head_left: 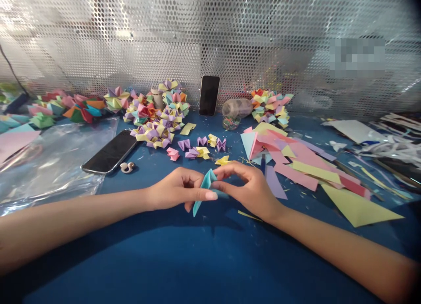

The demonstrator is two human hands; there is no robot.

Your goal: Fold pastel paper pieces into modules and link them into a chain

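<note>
Just right of upper centre, a small clear tub [231, 122] holds tiny multicoloured bits, below a cloudy bottle [237, 107] lying on its side, its contents unclear. Mid-frame, my left hand [176, 189] pinches a turquoise paper [207, 181], creased into narrow, pointed pleats; my right hand [251, 188], fingertips narrowed, meets its upper edge, though I can't tell whether they grip.

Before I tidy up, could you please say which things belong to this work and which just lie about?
Likely part of the work: turquoise paper, small folded pieces, loose coloured sheets.
Probably just lying about: flat phone, upright phone, clear plastic.
</note>
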